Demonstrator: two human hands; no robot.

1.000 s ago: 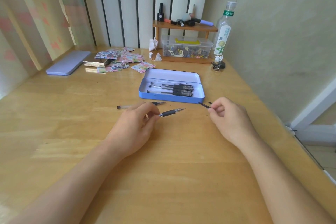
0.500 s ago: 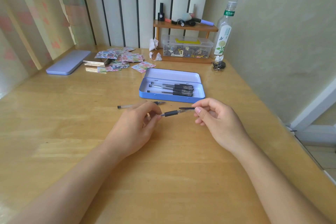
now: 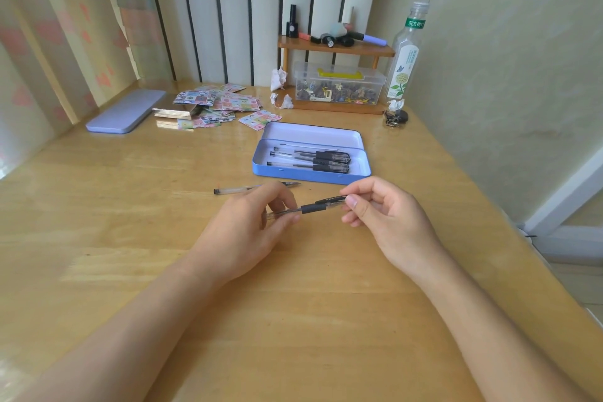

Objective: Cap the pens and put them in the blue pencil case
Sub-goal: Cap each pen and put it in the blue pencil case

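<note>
My left hand (image 3: 248,228) pinches the clear barrel of a black-grip pen (image 3: 311,208) just above the wooden table. My right hand (image 3: 388,222) holds the pen cap (image 3: 332,200) at the pen's tip end, its black clip showing above the barrel. An open blue pencil case (image 3: 310,174) lies just beyond my hands, with three capped black pens (image 3: 313,158) inside. One uncapped pen (image 3: 241,189) rests on the table between the case and my left hand, partly hidden by my fingers.
A purple case lid (image 3: 125,111) lies at the far left. Scattered stickers (image 3: 222,104) and a small box sit behind the case. A wooden shelf (image 3: 336,49) over a clear container and a bottle (image 3: 404,55) stand at the back right. The table edge runs along the right.
My right hand has moved left from beside the case, bringing the cap onto the tip of the pen held in my left hand. The pen on the table has stayed put.
</note>
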